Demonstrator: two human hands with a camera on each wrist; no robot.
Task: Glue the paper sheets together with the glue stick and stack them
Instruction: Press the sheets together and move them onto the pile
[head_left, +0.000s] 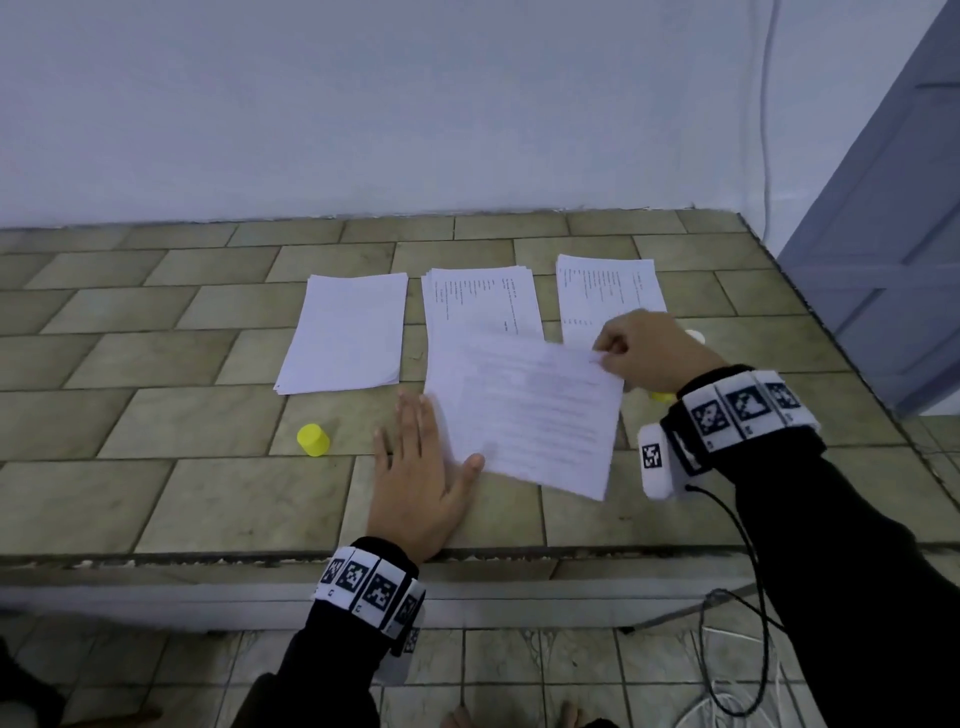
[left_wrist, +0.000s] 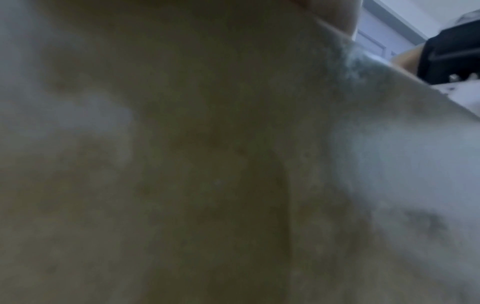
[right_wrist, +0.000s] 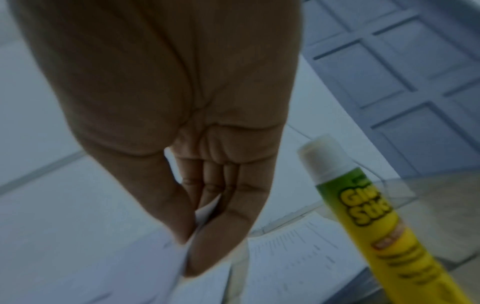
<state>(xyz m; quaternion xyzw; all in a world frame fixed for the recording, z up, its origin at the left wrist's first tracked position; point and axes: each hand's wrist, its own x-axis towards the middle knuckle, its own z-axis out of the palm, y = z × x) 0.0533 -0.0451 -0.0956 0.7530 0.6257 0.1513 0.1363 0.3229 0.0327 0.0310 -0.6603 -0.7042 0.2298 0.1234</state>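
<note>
One yellow tube (right_wrist: 376, 224) at four o'clock reads "Glue Stick"; right hand (head_left: 655, 349) pinches a printed sheet (head_left: 530, 415), left hand (head_left: 422, 478) lies flat on the bench (head_left: 156, 493).

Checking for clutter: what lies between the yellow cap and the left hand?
Only bare tile between the yellow cap and the left hand, seen in the head view.

— Left hand (head_left: 423, 480)?
— Flat, palm down, fingers straight and spread, thumb out to the right — black sleeve, marker band at the wrist.
— Right hand (head_left: 647, 351)?
— Raised, thumb and fingertips (right_wrist: 197, 253) pinched together, other fingers curled.
</note>
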